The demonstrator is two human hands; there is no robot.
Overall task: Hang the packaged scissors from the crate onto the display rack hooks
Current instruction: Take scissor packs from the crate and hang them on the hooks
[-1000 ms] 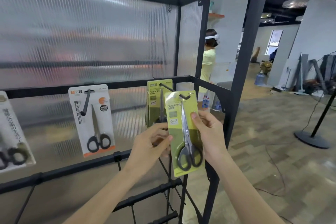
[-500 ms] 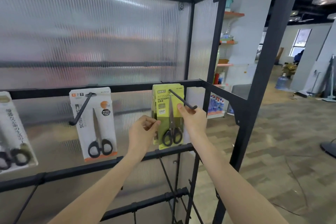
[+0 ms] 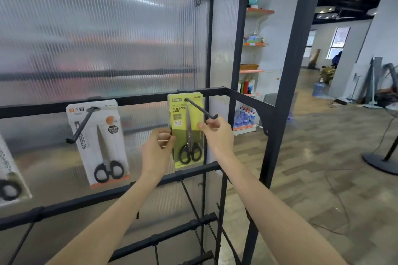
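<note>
A green packaged scissors (image 3: pixel 187 133) hangs at the back of a black hook (image 3: pixel 201 109) on the display rack (image 3: pixel 215 90), flat against the ribbed panel. My left hand (image 3: pixel 156 151) pinches the pack's left edge with thumb and curled fingers. My right hand (image 3: pixel 218 135) sits under the hook's tip, its index fingertip touching the pack's right edge. A white packaged scissors (image 3: pixel 101 142) hangs on a second hook (image 3: pixel 83 123) to the left. Another white pack (image 3: pixel 8 170) shows at the far left edge. The crate is out of view.
The rack's black corner post (image 3: pixel 286 92) stands just right of my right arm, and lower crossbars (image 3: pixel 163 236) run below. Beyond it are store shelves with bottles (image 3: pixel 247 84), a water jug (image 3: pixel 319 89) and a round stand base (image 3: pixel 381 161) on the wood floor.
The green pack has slid from the hook's tip to the back of the hook. Both hands followed it inward, and the view shifted left and closer.
</note>
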